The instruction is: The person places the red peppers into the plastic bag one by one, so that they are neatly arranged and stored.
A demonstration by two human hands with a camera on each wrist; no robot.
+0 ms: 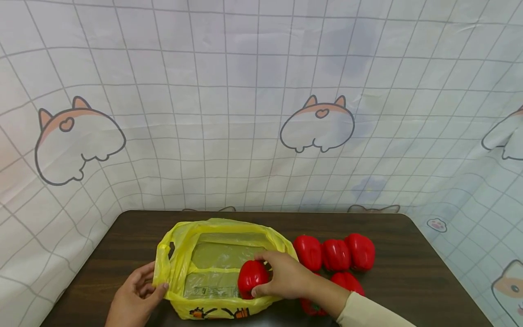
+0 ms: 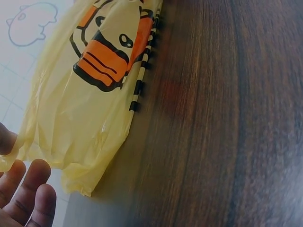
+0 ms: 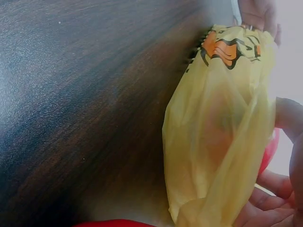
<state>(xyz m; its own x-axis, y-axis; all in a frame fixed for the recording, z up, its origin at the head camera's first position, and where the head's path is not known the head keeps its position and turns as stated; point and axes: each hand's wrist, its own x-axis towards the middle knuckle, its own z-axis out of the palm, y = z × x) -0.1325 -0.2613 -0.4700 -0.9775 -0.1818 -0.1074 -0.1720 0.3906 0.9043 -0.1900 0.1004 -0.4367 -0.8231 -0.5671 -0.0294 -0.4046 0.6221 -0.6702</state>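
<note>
A yellow plastic bag (image 1: 175, 254) with an orange and black cartoon print lies spread on the table, its mouth facing up. My left hand (image 1: 132, 295) pinches the bag's left rim between thumb and fingers; the left wrist view shows the thin plastic at those fingertips (image 2: 38, 170). With my right hand (image 1: 288, 274) I grip a red bell pepper (image 1: 250, 278) at the right side of the bag's mouth. From the right wrist, that pepper (image 3: 270, 151) shows partly behind the bag wall (image 3: 213, 127). Its lower part is hidden there.
Several more red bell peppers (image 1: 336, 254) sit close together on the dark wooden table (image 1: 400, 281), right of the bag. One pepper (image 1: 312, 307) is partly under my right forearm. A pale gridded cloth (image 1: 245, 136) with cartoon animals hangs behind the table.
</note>
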